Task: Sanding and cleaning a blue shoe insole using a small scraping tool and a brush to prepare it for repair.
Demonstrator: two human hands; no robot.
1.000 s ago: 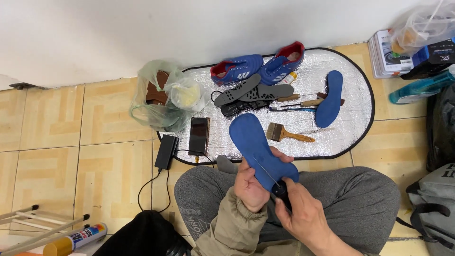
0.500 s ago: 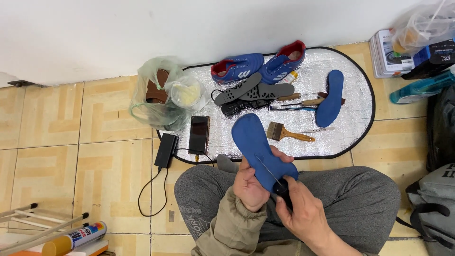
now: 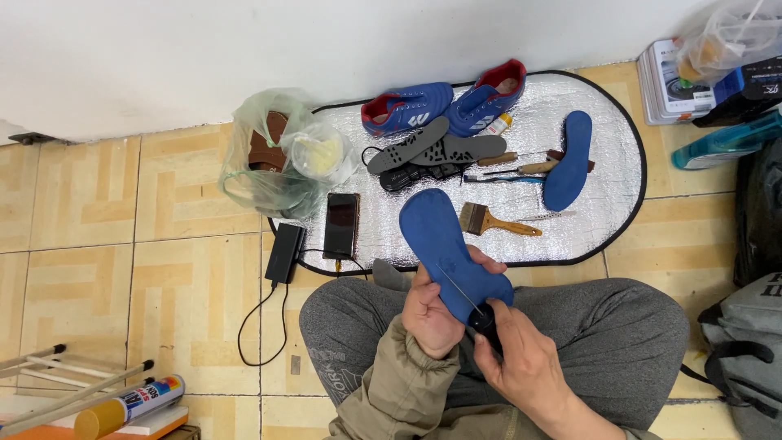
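Low in the middle of the frame, the left hand is closed around a blue insole, fingers wrapped behind its heel end with the toe pointing up-left. The right hand, just below and right, pinches a dark-handled awl whose thin metal point lies across the insole. Above them, on a silver mat, lie a brush, a second insole and two blue shoes.

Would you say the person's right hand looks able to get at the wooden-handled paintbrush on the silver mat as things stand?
Probably not at once: the right hand is busy gripping a dark tool against the blue insole. Otherwise the way to the paintbrush looks free; it lies alone on the mat, just beyond the knees.
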